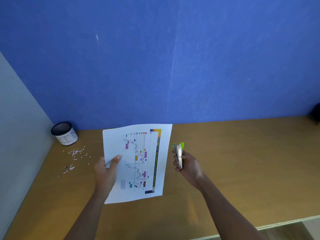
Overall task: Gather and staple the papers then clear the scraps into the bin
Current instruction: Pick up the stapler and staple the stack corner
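Nearest, 2 bare forearms reaching out over the desk (242,161). In the left hand (105,168), thumb pressed on the front and fingers curled behind, the papers (138,161). Pinched at the left edge and held up clear of the surface, long axis running away from the body and tipped slightly right, printed chart facing up. At least 2 sheets, judging by the offset edge at the far left corner; exact count not readable. Just right of that grip, apart from the sheet's right edge, the right hand (188,168), fingers wrapped round a stapler (179,155), held upright with its green-tipped end up. Not yet touching the papers. Likely step: stapling, with gathering apparently done. Crux of the coming move: stapler lying right of the paper grip, right hand nearer the sheet's far right corner, left hand on the opposite edge; so swing the stapler left or feed that corner right. Risk: sheets slipping out of line under a 1-sided pinch. Farther out, left of the left hand, white scraps (76,156) scattered on the brown desk, uncleared. Beyond them, in the far left corner, the small mesh bin (65,134) labelled "BIN". Behind everything, a blue wall (173,58); at the left, a pale grey side panel (17,118).
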The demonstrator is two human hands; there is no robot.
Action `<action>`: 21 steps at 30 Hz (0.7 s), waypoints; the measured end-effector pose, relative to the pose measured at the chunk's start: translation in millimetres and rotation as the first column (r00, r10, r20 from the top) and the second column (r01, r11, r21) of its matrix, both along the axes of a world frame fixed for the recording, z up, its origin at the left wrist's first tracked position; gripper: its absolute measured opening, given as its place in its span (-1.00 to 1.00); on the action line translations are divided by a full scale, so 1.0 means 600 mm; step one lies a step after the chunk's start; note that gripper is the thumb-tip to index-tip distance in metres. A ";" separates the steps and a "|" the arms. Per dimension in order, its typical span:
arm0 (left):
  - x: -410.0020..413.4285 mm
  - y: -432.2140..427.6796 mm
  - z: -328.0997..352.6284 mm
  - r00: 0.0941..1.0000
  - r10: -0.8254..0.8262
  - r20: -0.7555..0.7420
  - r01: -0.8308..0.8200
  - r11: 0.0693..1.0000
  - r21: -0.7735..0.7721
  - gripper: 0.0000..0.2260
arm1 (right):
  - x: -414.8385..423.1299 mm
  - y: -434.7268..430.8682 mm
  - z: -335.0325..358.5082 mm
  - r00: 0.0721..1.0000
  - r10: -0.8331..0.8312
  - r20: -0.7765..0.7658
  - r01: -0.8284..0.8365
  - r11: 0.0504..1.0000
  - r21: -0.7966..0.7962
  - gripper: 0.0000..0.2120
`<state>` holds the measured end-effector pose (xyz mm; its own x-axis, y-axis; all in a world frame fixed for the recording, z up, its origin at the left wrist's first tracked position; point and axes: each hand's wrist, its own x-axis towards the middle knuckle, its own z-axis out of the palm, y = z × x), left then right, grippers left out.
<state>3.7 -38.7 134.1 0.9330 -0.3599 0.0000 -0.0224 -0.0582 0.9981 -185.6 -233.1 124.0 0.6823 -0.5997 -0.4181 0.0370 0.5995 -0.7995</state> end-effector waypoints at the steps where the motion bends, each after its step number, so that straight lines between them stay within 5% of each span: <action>1: -0.003 0.002 0.002 1.000 0.000 0.006 0.000 1.000 -0.001 -0.90 | 0.004 0.004 0.010 1.000 0.018 0.006 -0.018 0.999 -0.040 -0.66; 4: -0.009 0.009 0.006 1.000 -0.002 0.010 0.002 1.000 -0.005 -0.89 | 0.014 0.017 0.038 0.998 0.031 -0.049 -0.040 0.980 -0.193 -0.70; 8: -0.012 0.019 0.011 0.999 -0.014 0.030 0.014 1.000 -0.003 -0.88 | 0.020 0.029 0.055 0.992 -0.031 -0.126 -0.023 0.913 -0.407 -0.48; 12: -0.019 0.023 0.019 0.999 -0.018 0.045 0.017 1.000 0.004 -0.86 | 0.016 0.037 0.066 0.994 -0.095 -0.051 0.046 0.800 -0.599 -0.47; 21: -0.034 0.031 0.028 0.996 -0.051 0.078 0.048 0.998 0.040 -0.86 | 0.010 0.039 0.086 0.998 -0.044 0.042 0.061 0.643 -0.763 -0.59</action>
<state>-16.5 -19.8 150.8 0.9118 -0.4065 0.0584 -0.1051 -0.0933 0.9901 -179.4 -209.5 175.5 0.6421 -0.7352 0.2171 0.0682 -0.2272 -0.9714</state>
